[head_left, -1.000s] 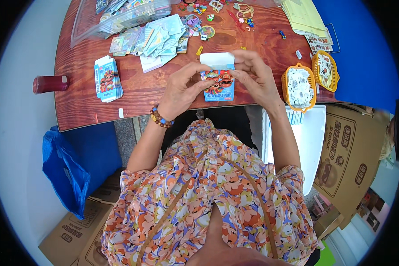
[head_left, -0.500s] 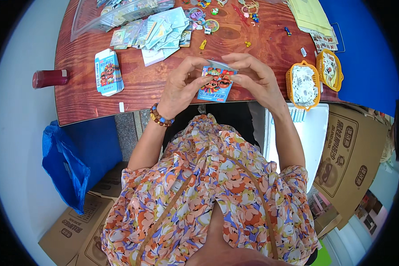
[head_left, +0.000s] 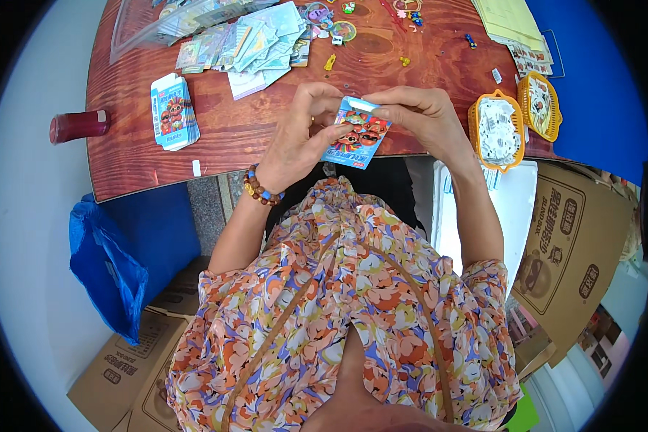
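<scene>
Over the table's front edge, a small blue printed cardboard box with red cartoon figures is held between my hands. My left hand grips its left side, thumb across the printed face. At the upper right corner my right hand pinches the end flap, thumb and fingers together. A pale strip of the flap shows at the box's top end. To the left, a stack of similar flat blue boxes lies on the table. Whether anything is inside the held box is hidden.
Beyond my hands lie a pile of cards, a clear plastic bin and small trinkets. Two orange baskets with white packets stand at the right. A dark red cylinder overhangs the left edge. Cardboard boxes stand below.
My right thumb has moved from the box's face up to its end flap, and its fingers have closed there. The box has tilted a little and shifted right.
</scene>
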`<action>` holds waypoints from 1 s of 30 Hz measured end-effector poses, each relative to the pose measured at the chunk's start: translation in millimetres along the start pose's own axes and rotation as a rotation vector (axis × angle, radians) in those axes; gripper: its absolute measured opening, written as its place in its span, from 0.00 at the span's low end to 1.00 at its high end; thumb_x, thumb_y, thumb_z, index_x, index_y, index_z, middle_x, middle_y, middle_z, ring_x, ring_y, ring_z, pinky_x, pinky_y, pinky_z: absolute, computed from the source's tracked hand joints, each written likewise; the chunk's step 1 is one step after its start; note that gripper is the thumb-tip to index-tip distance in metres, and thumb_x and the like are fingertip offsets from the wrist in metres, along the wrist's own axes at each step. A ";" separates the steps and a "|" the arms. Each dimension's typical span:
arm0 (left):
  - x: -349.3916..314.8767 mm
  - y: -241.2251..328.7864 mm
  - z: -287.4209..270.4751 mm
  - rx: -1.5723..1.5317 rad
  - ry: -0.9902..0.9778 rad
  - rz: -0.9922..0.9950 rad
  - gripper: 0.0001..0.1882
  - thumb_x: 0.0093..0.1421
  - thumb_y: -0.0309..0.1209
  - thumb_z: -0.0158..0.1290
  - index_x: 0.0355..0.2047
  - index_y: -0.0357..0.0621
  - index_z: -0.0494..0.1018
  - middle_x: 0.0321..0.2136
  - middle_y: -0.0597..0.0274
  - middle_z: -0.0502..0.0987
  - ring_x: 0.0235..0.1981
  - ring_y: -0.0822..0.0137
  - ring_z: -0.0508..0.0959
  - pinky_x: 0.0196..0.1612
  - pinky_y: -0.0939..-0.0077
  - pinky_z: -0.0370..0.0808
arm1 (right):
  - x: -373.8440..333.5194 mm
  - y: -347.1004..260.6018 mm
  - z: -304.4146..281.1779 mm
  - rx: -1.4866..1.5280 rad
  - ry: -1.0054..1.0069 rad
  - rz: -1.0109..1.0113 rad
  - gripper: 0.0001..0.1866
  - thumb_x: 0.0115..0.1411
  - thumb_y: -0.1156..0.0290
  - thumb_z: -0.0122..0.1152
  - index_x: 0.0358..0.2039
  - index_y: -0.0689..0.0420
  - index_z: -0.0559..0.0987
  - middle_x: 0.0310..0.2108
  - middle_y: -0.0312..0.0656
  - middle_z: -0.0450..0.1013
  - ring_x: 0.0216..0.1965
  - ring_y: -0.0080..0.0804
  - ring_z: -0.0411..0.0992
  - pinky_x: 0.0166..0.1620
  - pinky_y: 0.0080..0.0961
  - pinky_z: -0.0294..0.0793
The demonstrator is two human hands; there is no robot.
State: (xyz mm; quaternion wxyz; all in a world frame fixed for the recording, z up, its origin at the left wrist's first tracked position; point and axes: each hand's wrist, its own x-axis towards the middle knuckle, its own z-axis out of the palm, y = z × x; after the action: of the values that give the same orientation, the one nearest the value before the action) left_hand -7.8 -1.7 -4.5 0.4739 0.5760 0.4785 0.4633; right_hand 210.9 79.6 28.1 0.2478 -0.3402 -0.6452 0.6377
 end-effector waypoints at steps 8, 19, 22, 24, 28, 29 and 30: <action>1.5 3.5 0.2 0.033 -0.029 -0.054 0.24 0.60 0.23 0.58 0.52 0.40 0.59 0.40 0.51 0.81 0.37 0.63 0.82 0.39 0.71 0.78 | -2.1 -0.4 1.1 -0.282 0.015 -0.043 0.12 0.61 0.79 0.61 0.46 0.62 0.83 0.39 0.39 0.82 0.41 0.20 0.78 0.45 0.20 0.77; -1.4 -7.1 7.4 -0.011 0.047 -0.007 0.24 0.59 0.22 0.58 0.53 0.39 0.60 0.38 0.51 0.81 0.37 0.61 0.84 0.37 0.71 0.79 | -15.1 4.4 12.9 -0.614 0.047 -0.355 0.14 0.59 0.78 0.60 0.47 0.61 0.81 0.45 0.42 0.80 0.46 0.35 0.80 0.47 0.28 0.79; -2.6 -6.3 9.0 -0.047 0.082 0.001 0.23 0.59 0.22 0.58 0.53 0.40 0.62 0.37 0.53 0.81 0.36 0.63 0.84 0.36 0.73 0.79 | -22.5 6.2 25.3 -0.861 0.126 -0.418 0.17 0.59 0.77 0.61 0.50 0.59 0.80 0.48 0.43 0.79 0.48 0.38 0.79 0.47 0.29 0.80; -3.7 -6.6 10.4 0.030 0.050 -0.004 0.21 0.60 0.22 0.57 0.53 0.41 0.66 0.36 0.55 0.81 0.35 0.67 0.83 0.36 0.75 0.78 | -26.9 12.4 28.1 -0.957 0.135 -0.406 0.18 0.60 0.76 0.62 0.52 0.57 0.80 0.49 0.43 0.78 0.48 0.37 0.79 0.47 0.31 0.80; -3.5 -6.7 15.2 -0.037 0.055 -0.025 0.19 0.61 0.21 0.57 0.52 0.41 0.69 0.35 0.58 0.80 0.34 0.71 0.82 0.35 0.77 0.78 | -25.3 38.8 19.2 -0.419 0.194 -0.222 0.17 0.60 0.77 0.62 0.51 0.56 0.81 0.50 0.44 0.78 0.49 0.34 0.78 0.47 0.31 0.80; -4.2 -9.3 16.2 -0.050 0.069 -0.015 0.18 0.61 0.21 0.57 0.51 0.41 0.69 0.35 0.58 0.80 0.34 0.72 0.82 0.35 0.78 0.78 | -26.0 42.3 15.8 -0.389 0.198 -0.268 0.17 0.61 0.77 0.62 0.51 0.57 0.81 0.50 0.45 0.78 0.49 0.32 0.78 0.48 0.30 0.80; -5.0 -11.1 16.8 -0.063 0.082 -0.005 0.18 0.61 0.21 0.57 0.51 0.41 0.70 0.35 0.59 0.80 0.33 0.72 0.82 0.35 0.78 0.78 | -26.2 45.0 14.2 -0.360 0.202 -0.313 0.17 0.61 0.78 0.62 0.51 0.58 0.81 0.51 0.45 0.78 0.50 0.30 0.77 0.50 0.29 0.79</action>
State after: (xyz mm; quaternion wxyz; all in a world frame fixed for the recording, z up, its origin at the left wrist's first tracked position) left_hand 7.0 -7.3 -18.0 0.4727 0.5402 0.4842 0.5003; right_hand 222.7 48.5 -14.5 0.3423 -0.3367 -0.7650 0.4292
